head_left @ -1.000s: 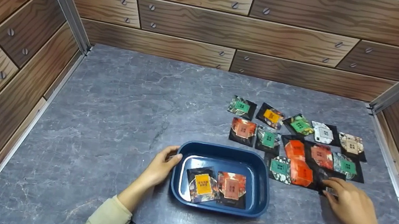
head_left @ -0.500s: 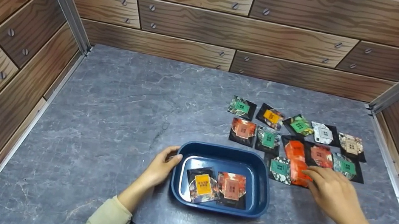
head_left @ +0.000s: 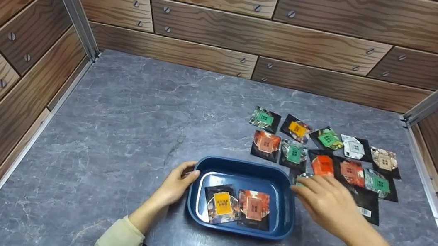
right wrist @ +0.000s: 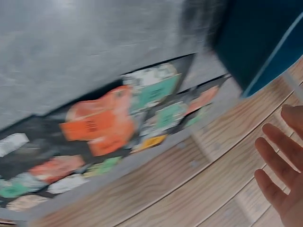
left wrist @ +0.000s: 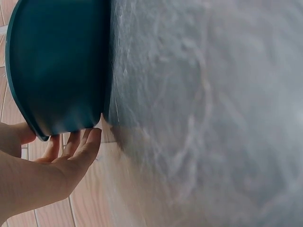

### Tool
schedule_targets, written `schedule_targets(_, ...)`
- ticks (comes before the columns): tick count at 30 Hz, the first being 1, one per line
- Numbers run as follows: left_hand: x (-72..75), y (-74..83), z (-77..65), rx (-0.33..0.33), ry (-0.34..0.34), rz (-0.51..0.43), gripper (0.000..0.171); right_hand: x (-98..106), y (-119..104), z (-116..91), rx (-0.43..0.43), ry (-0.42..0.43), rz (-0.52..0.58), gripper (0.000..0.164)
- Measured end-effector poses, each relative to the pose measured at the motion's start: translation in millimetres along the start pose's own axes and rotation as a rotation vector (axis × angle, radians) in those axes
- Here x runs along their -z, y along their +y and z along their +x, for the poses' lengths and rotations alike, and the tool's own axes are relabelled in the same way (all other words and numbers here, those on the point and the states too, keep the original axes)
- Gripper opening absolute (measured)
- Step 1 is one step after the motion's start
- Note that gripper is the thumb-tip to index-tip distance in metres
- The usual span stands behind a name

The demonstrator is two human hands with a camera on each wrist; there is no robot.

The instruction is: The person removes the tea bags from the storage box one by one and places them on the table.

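A dark blue plastic tub (head_left: 247, 165) stands at the front middle. Inside lie two flat square packets, one with a yellow label (head_left: 222, 203) and one with a red label (head_left: 254, 209). My left hand (head_left: 175, 182) grips the tub's left end, thumb at the rim and fingers against the outer wall, as the left wrist view shows on the tub's side (left wrist: 61, 71). Just right of the tub, my right hand (head_left: 330, 203) hovers over the packets and hides some. In the right wrist view its fingers (right wrist: 279, 146) are spread loosely, holding nothing.
Several similar packets lie in rough rows right of the tub, such as a green-label one (head_left: 294, 153) and an orange one (head_left: 322, 165). One black packet (head_left: 369, 195) lies barcode side up. Wood-patterned walls (head_left: 203, 50) bound the grey marbled table (head_left: 130, 129).
My right hand has moved left from the black packet at the lower right, across the orange packets, to the tub's right rim. That black packet is now uncovered. My left hand and the tub stay put.
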State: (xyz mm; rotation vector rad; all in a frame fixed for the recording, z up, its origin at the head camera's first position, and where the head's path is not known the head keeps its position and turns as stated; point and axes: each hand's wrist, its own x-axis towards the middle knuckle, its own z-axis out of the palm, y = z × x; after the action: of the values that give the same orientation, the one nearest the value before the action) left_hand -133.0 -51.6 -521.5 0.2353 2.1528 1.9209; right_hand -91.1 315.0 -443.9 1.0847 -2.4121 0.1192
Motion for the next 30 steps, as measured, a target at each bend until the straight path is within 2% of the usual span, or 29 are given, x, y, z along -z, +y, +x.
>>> schedule_targets(5, 0.5, -1.5, 0.2, 0.010, 0.001, 0.013, 0.039, -5, -16, 26, 0.103, -0.036, 0.049, 0.021)
schedule_targets(12, 1.3, -0.7, 0.0, 0.017, 0.001, 0.018, 0.039, -18, -36, 59, 0.244, -0.088, 0.087, 0.026)
schedule_targets(20, 1.6, 0.7, -0.9, -0.008, -0.005, 0.011, 0.040, -36, -55, 89, 0.379, -0.184, 0.044, 0.024)
schedule_targets(24, 2.0, 0.0, -0.2, -0.013, -0.009, 0.003, 0.040, -44, -62, 101, 0.426, -0.232, 0.002, 0.018)
schedule_targets(30, 1.8, -1.4, 1.1, -0.011, -0.015, -0.013, 0.038, -58, -72, 114, 0.432, -0.335, -0.056, 0.021)
